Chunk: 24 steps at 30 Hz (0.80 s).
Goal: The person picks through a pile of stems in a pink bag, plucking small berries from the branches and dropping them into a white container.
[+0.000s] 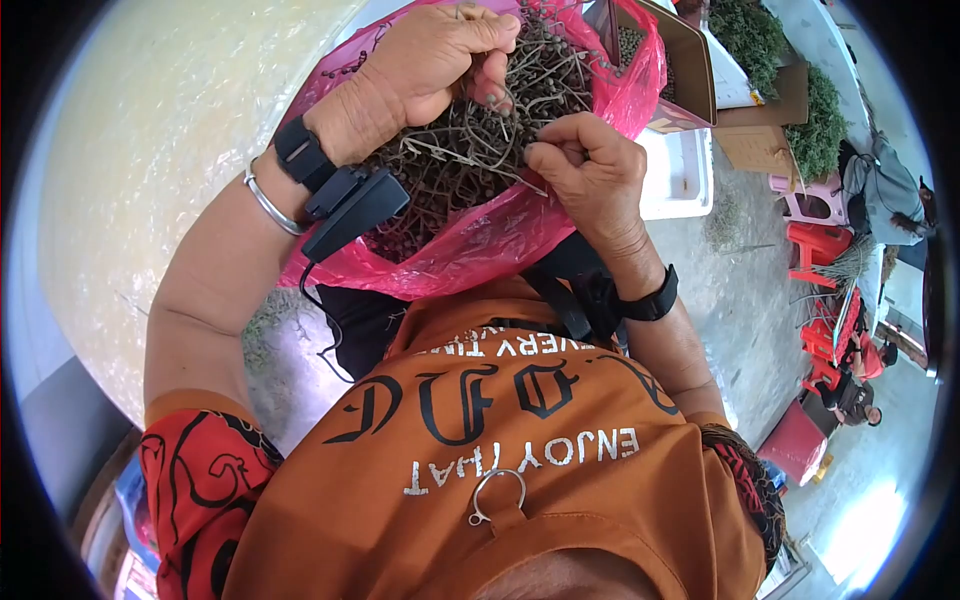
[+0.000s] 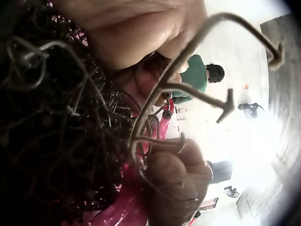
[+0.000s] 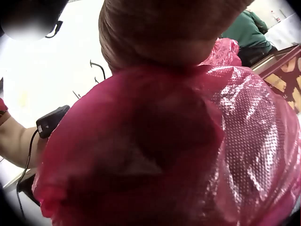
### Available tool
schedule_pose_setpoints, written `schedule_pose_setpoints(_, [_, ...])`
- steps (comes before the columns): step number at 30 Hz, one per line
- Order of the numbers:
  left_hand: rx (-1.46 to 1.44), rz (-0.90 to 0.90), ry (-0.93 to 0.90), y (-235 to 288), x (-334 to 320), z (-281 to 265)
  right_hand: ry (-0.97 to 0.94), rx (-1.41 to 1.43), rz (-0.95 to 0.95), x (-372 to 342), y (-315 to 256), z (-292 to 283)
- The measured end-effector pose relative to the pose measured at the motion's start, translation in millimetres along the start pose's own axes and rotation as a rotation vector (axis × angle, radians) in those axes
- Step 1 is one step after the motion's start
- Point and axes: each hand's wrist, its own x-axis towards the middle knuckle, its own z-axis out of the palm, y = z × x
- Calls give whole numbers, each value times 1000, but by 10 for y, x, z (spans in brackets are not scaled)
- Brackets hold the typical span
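A person in an orange shirt (image 1: 560, 420) works at a pink bag (image 1: 480, 250) full of dry brown stems (image 1: 450, 165). The left hand (image 1: 430, 65) hovers over the bag's open mouth, toward its far side, fingers curled and thumb close to the forefinger; whether they hold a stem cannot be told. At the bag's right edge, the right hand (image 1: 595, 170) has thumb and forefinger drawn together in a narrow pinch among the stems; what lies between them is hidden. One forked stem rises above the bag in the left wrist view. Just right of the bag stand a carton (image 1: 692, 70) and a white tub (image 1: 709, 175); farther right lie greens (image 1: 815, 130) and red stools (image 1: 818, 245). Beyond the bag is a person in green (image 2: 194, 77).
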Motion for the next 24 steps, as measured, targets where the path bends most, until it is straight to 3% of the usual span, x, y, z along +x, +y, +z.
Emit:
schedule_pose_setpoints(3, [-6, -4, 10, -14, -11, 18, 40, 51, -79, 19, -51, 13])
schedule_pose_setpoints(7, [11, 7, -10, -36, 6, 38, 64, -231, -286, 129, -120, 5])
schedule_pose_setpoints(11, [80, 26, -43, -43, -20, 9, 48, -293, -278, 170, -123, 54])
schedule_pose_setpoints(14, [126, 52, -100, 0, -44, 61, 34, -82, -249, 149, -100, 7])
schedule_pose_setpoints(17, [468, 270, -327, 21, -88, 167, 42, -90, -249, 115, -168, -47])
schedule_pose_setpoints(21, [558, 81, -488, 34, -80, 149, 72, 28, -154, 104, -117, -125])
schedule_pose_setpoints(24, [581, 136, -473, 50, -133, 162, 73, 220, -26, 107, -77, -147])
